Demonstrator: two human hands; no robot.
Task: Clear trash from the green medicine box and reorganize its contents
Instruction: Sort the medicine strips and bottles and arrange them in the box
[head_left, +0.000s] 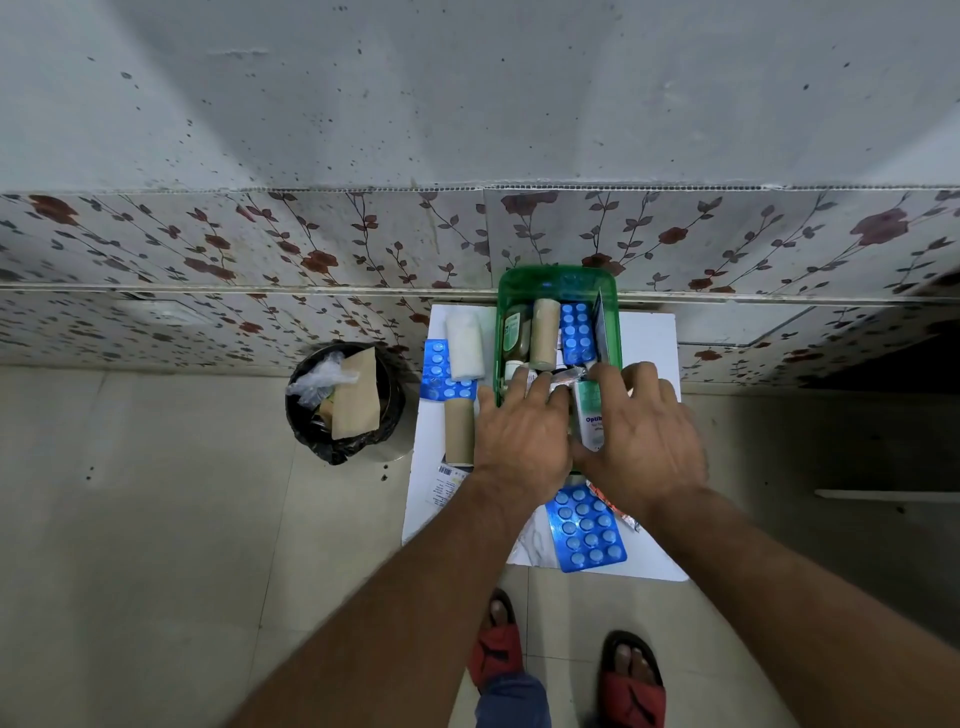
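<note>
The green medicine box (556, 278) stands on a small white table (652, 338) against the wall. Inside lie a brown bottle (516, 332), a beige roll (545, 332), a blue blister pack (576, 332) and a foil strip on edge (602, 332). My left hand (522, 431) and my right hand (644, 431) both reach into the near half of the box. Between them lies a white and green carton (589, 415); a crinkled silver wrapper (563, 376) shows at my left fingertips. Whether either hand grips something is hidden by the fingers.
On the table left of the box lie a white gauze roll (464, 340), a blue blister pack (436, 366), a beige roll (459, 431) and a printed leaflet (444, 483). Another blue blister pack (587, 527) lies near the front. A black bin (345, 402) with trash stands on the floor at left.
</note>
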